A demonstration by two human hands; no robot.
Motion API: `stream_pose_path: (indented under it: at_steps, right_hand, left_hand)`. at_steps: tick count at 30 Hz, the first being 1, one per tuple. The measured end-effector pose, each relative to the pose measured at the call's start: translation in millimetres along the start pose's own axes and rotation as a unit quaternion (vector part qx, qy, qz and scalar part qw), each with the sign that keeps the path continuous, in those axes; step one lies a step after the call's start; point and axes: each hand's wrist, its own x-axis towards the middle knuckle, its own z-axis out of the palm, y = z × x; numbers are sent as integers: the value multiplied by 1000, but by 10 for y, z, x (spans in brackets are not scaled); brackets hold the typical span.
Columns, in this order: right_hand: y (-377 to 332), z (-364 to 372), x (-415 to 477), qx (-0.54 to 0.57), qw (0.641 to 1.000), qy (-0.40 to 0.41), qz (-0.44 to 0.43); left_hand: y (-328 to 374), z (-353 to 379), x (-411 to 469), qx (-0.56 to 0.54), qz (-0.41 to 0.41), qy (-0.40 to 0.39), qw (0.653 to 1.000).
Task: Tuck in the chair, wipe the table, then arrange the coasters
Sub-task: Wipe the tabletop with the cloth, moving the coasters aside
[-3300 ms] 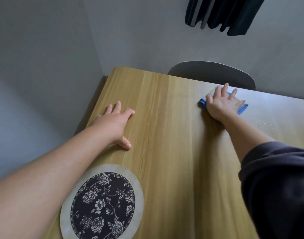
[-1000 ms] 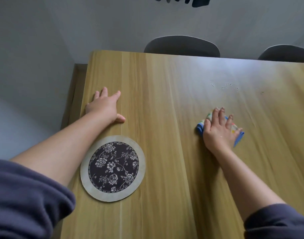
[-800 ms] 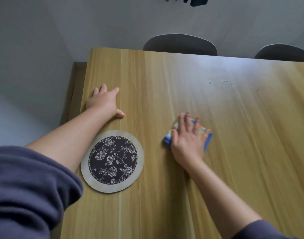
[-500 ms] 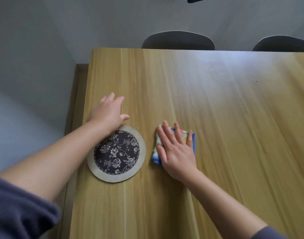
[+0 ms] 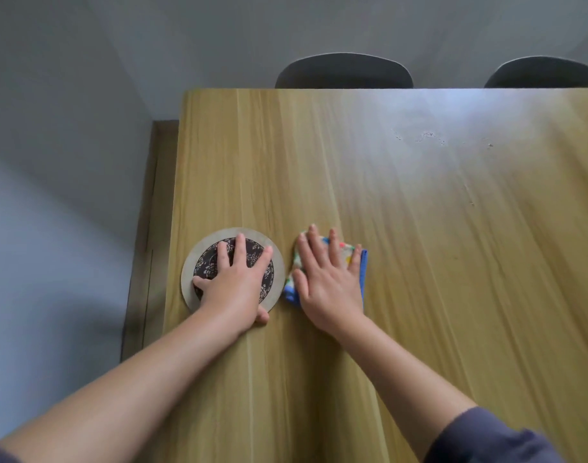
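A round coaster (image 5: 206,245) with a dark floral centre and a pale rim lies near the left edge of the wooden table (image 5: 419,228). My left hand (image 5: 234,282) lies flat on top of it, fingers straight and spread. Just to the right, my right hand (image 5: 329,279) presses flat on a folded blue and patterned cloth (image 5: 363,265), which touches the coaster's right rim. Most of the cloth is hidden under my palm.
Two dark chair backs (image 5: 344,71) (image 5: 541,73) stand tucked against the table's far edge. A few pale specks (image 5: 428,137) lie on the far right part of the tabletop. Grey wall closes the left side, with a narrow wooden ledge (image 5: 152,228) beside the table.
My right hand slid the cloth from the far side toward me and leftward, up to the coaster. My left hand moved from the bare table onto the coaster.
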Motion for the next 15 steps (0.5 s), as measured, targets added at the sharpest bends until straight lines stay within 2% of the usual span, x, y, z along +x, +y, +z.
stream_pose_path:
  at_steps: [2,4,8,10,12,15]
  right_hand:
    - [33,8,-112,-12,999,-10,-52]
    - [176,-29,-9,-10,999,-12,-50]
    - [449,-140,383,1,993,-7,115]
    - [439,-141,405,6,990,-6,140]
    - [338,-107,258,5,993,-6,119]
    - [127,-13,-217,-8,1000,-9,29]
  left_hand:
    - [-6,14,9,-1,1,8,1000]
    - [-15,19,19,4,3,9,1000]
    - [-28,33,32,8,-5,3,1000]
    - [-27,37,33,2,-11,2,1000]
    - [-17,39,25,0,-11,5,1000]
    - [5,29,-1,-1,-15,9,1000]
